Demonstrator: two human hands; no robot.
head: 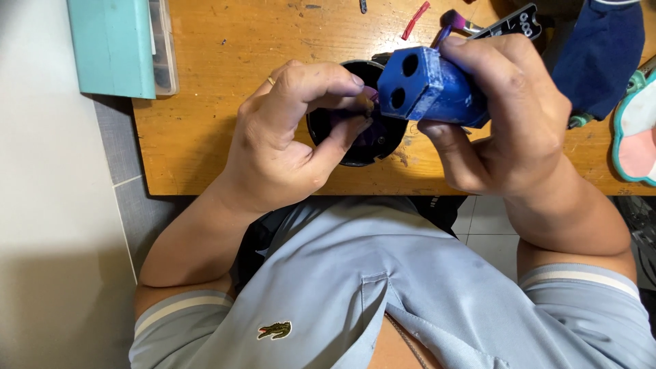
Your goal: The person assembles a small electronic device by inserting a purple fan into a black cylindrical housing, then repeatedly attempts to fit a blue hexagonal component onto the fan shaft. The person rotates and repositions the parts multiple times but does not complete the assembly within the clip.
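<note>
My right hand point(509, 116) grips a blue block-shaped tool point(427, 89) with two round holes in its near end, held just above the table. My left hand point(290, 133) pinches a small purple piece point(370, 95) with thumb and forefinger over a round black part point(372, 140) that rests near the front edge of the wooden table point(205, 130). The tool's end sits right beside my left fingertips. Most of the black part is hidden by both hands.
A teal box point(113, 44) with a clear tray beside it stands at the table's back left. A red strip point(415, 20), a black flat object point(512, 22), dark blue cloth point(608, 55) and a teal-rimmed pink item point(635, 133) lie at the back right.
</note>
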